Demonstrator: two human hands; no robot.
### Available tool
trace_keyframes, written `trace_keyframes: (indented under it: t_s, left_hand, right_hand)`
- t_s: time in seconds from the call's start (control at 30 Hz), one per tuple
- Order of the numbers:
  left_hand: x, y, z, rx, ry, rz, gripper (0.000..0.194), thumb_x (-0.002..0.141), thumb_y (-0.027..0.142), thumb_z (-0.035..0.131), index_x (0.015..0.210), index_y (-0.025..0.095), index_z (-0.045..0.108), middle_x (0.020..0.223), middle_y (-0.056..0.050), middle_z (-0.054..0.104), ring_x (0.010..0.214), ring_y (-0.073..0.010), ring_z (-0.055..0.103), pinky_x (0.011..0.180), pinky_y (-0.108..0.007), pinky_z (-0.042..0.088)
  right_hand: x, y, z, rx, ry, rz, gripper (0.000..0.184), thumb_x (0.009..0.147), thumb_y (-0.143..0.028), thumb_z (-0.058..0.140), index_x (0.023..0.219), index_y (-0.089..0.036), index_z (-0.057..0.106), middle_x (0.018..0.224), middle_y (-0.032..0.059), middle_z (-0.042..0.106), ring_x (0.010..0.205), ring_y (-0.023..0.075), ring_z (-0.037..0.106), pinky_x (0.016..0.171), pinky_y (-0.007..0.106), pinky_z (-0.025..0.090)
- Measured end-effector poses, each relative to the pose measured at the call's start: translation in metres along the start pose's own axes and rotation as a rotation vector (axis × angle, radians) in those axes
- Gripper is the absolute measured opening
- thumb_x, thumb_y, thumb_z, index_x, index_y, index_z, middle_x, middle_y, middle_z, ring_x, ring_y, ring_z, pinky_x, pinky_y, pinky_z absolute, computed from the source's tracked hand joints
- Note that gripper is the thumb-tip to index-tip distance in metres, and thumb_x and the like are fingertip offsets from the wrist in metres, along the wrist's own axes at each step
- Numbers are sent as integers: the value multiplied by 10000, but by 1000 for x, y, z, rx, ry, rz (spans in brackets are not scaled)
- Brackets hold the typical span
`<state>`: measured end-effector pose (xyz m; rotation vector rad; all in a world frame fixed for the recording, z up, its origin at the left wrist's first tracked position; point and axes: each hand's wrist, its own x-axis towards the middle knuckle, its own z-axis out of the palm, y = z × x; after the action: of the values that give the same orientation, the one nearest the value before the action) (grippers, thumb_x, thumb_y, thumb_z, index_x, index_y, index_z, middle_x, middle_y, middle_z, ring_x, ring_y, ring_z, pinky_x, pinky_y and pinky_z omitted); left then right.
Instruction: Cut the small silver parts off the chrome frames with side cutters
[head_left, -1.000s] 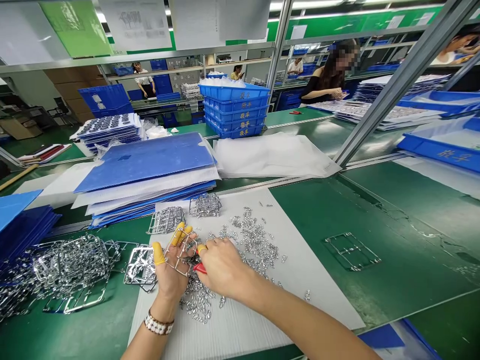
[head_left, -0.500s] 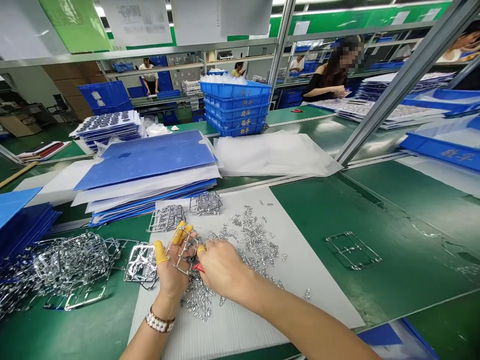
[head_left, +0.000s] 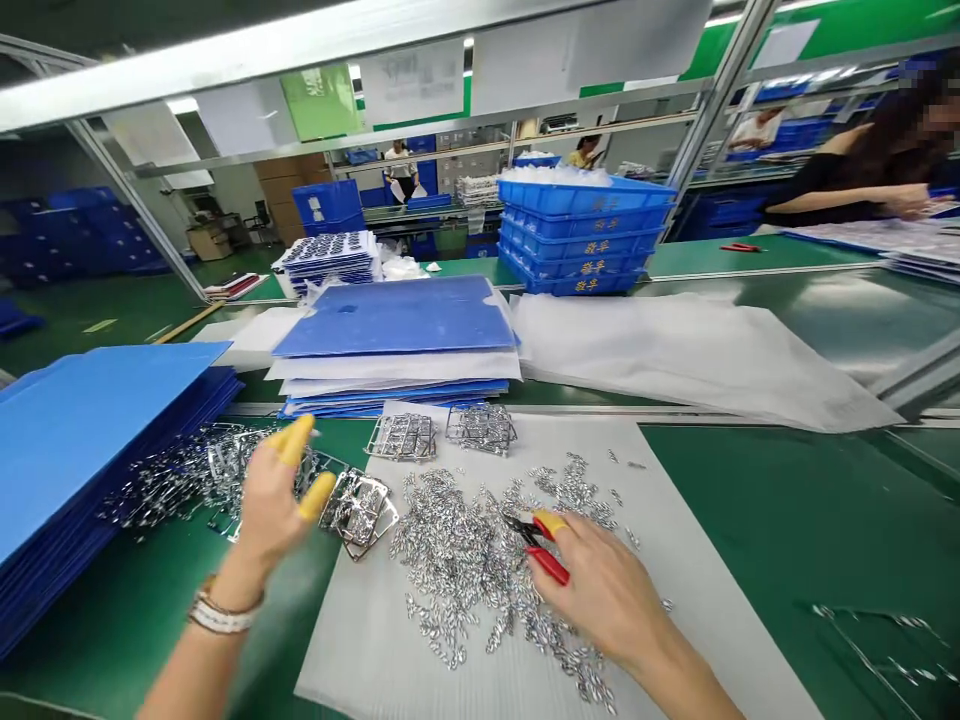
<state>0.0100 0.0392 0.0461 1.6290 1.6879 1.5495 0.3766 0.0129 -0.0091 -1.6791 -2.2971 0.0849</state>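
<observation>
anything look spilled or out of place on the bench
The loose chrome pieces lie in a scattered heap across the white corrugated sheet, with a few strays apart toward its right edge, so they look spilled. The tangled chrome runner frames on the green mat also sit untidily against the blue sheet stack.

Red nippers (head_left: 549,565) w/ yellow cots (head_left: 295,441)

The left hand (head_left: 274,495) is raised and empty, its yellow-capped fingers (head_left: 294,440) spread apart, the wrist bent back. The right hand (head_left: 607,590) reaches forward, palm down, fingers curled closed, its bare forearm (head_left: 686,680) angling in from the lower right.
</observation>
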Motion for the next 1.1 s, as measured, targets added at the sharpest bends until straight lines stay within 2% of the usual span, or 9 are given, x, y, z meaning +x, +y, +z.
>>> trace_keyframes:
  t_s: [0.13, 0.3, 0.43, 0.57, 0.67, 0.8, 0.93, 1.0, 1.1]
  left_hand:
    - [48, -61, -67, 884, -55, -11, 792, 767, 592, 551, 1398, 120, 465, 1389, -268, 443, 1299, -525, 270, 1010, -704, 164]
    - [58, -78, -87, 1072, -164, -41, 753, 834, 628, 421, 1408, 141, 458, 1446, -284, 390, 1313, -513, 285, 970, -716, 166]
    - [26, -38, -40, 786, -166, 159, 784, 717, 604, 634, 1387, 222, 489, 1510, -190, 352, 1377, -454, 225, 1077, -630, 56]
    - [-14, -17, 26, 196, -147, -78, 704, 449, 485, 845, 1103, 270, 698, 1354, -166, 555, 1275, -486, 374, 1087, -578, 136]
    - [-30, -27, 52, 125, -97, -160, 591, 434, 436, 849, 983, 255, 725, 1300, -183, 587, 1291, -508, 338, 1066, -584, 164]
    - [-31, -46, 51, 388, -244, -43, 680, 550, 460, 786, 1182, 246, 653, 1366, -193, 525, 1266, -507, 366, 1049, -631, 161]
    - [-25, -36, 29, 367, -262, 46, 740, 611, 436, 762, 1299, 242, 569, 1516, -160, 345, 1334, -455, 325, 1094, -603, 182]
    - [-26, -18, 19, 167, -191, -26, 746, 631, 418, 757, 1331, 283, 537, 1547, -105, 303, 1375, -428, 277, 1120, -598, 177]
    - [-35, 8, 19, -470, -144, -270, 686, 736, 470, 646, 1380, 305, 476, 1503, -90, 388, 1349, -406, 354, 1089, -622, 281]
  right_hand:
    - [-8, 9, 14, 48, 39, -24, 334, 846, -302, 485, 1131, -201, 627, 1000, 107, 661, 919, 281, 608, 795, 441, 487]
    - [-5, 1, 19, 111, 34, -53, 394, 941, -375, 445, 1266, -179, 550, 1204, 134, 606, 1095, 296, 548, 915, 478, 450]
    - [-2, -2, 23, 136, 48, -51, 433, 982, -423, 375, 1292, -162, 527, 1280, 149, 561, 1179, 297, 500, 978, 501, 416]
    - [-2, -5, 23, 148, 77, -60, 444, 989, -417, 360, 1332, -167, 489, 1257, 151, 569, 1149, 294, 516, 956, 501, 425]
    - [-4, -6, 20, 143, 66, -64, 440, 982, -397, 379, 1335, -157, 484, 1244, 149, 575, 1136, 295, 517, 951, 495, 426]
    - [-6, -3, 15, 150, 20, -35, 430, 957, -348, 444, 1323, -128, 492, 1239, 153, 574, 1127, 292, 510, 954, 479, 422]
    - [-7, -1, 12, 183, -6, -9, 450, 939, -325, 487, 1331, -105, 482, 1233, 159, 573, 1122, 288, 504, 957, 463, 418]
    - [-6, -1, 11, 199, 1, -19, 461, 944, -324, 481, 1342, -91, 467, 1259, 164, 556, 1147, 287, 486, 985, 467, 397]
    - [-4, -5, 9, 212, 46, -49, 468, 964, -336, 448, 1371, -105, 429, 1295, 160, 534, 1186, 283, 458, 1033, 502, 348]
